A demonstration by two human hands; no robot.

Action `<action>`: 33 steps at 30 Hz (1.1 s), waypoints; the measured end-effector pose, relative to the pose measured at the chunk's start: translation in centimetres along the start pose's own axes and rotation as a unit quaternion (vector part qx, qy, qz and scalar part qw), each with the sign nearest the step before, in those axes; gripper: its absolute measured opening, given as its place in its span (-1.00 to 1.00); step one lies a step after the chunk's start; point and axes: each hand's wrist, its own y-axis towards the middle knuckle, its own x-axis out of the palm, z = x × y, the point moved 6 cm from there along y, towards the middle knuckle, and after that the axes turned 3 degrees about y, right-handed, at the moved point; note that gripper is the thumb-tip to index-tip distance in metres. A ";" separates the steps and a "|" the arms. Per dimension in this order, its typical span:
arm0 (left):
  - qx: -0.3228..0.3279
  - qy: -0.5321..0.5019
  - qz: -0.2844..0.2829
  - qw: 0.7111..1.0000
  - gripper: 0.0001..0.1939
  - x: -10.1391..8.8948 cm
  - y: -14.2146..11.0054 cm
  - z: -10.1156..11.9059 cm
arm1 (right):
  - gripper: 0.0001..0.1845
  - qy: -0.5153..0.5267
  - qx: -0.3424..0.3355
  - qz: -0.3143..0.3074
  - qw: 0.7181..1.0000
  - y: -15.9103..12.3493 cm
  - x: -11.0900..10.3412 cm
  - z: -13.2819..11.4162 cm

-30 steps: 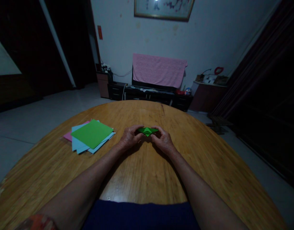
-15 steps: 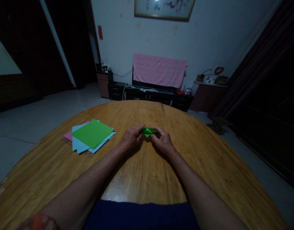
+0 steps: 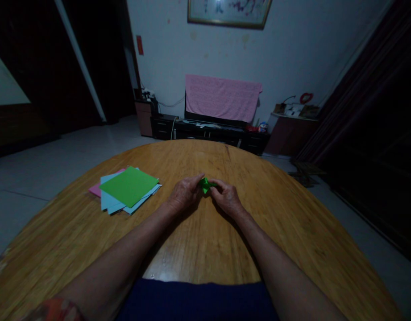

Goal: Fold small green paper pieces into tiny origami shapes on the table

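A small folded piece of green paper [image 3: 205, 185] is held between my two hands over the middle of the wooden table [image 3: 205, 240]. My left hand [image 3: 185, 191] pinches its left side, with the thumb and fingers closed on it. On the other side, my right hand [image 3: 227, 196] grips a narrow point of the paper between thumb and fingertips. The fingers hide part of the folds. To the left of my left hand lies a loose stack of square sheets, with a green sheet [image 3: 130, 186] on top of light blue sheets [image 3: 108, 203] and a pink one [image 3: 95, 190].
The round table's far edge faces a low black cabinet [image 3: 208, 132] with a screen under a pink cloth [image 3: 223, 98]. A side cabinet [image 3: 285, 133] with small items stands at the right. A dark wooden stool [image 3: 305, 171] is beyond the table's right edge.
The folded green paper looks narrower and turned between my fingers, its right point now pinched by my right hand. Both hands stay in nearly the same place; the stack is unmoved.
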 end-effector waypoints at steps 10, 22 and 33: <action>-0.080 -0.087 -0.006 0.993 -0.82 -0.5 0.3 -0.1 | -0.73 -0.013 -0.016 0.000 1.000 0.1 0.0 -0.1; -0.065 -0.071 -0.008 0.995 -0.83 -0.7 0.4 0.3 | -0.77 0.002 -0.001 -0.002 1.000 0.0 0.2 -0.1; -0.077 -0.127 -0.011 0.989 -0.84 -0.3 0.3 -0.2 | -0.80 0.012 -0.011 -0.032 0.999 0.2 0.5 -0.6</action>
